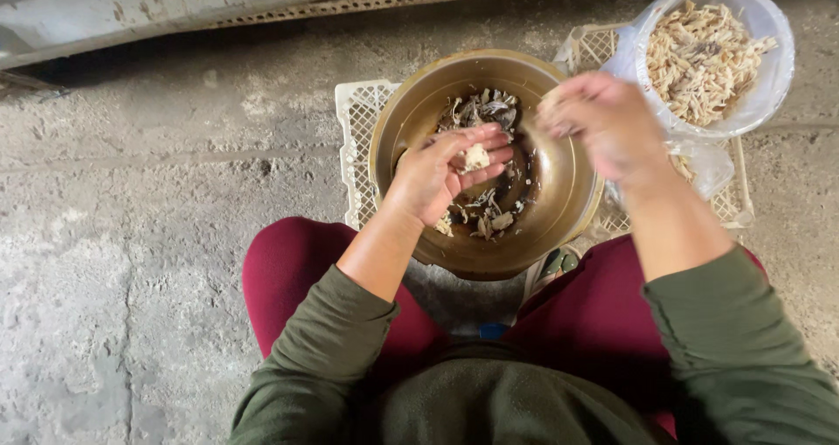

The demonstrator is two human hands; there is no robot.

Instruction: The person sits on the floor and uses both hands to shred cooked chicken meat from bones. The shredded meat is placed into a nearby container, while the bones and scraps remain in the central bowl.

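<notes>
Nearest, the left hand (441, 176) rests half-open over the brass bowl (577, 205), fingers curled to cup a pale peeled piece (476, 157). Dark skins and scraps (485, 113) lie in the bowl beneath. The right hand (603, 121), blurred, has its fingers bunched together; what they pinch I cannot tell. Beyond it, a bag-lined tub of pale peeled pieces (703, 56) stands on a white crate (358, 121). This looks like peeling and sorting; a steady pinch seems needed.
</notes>
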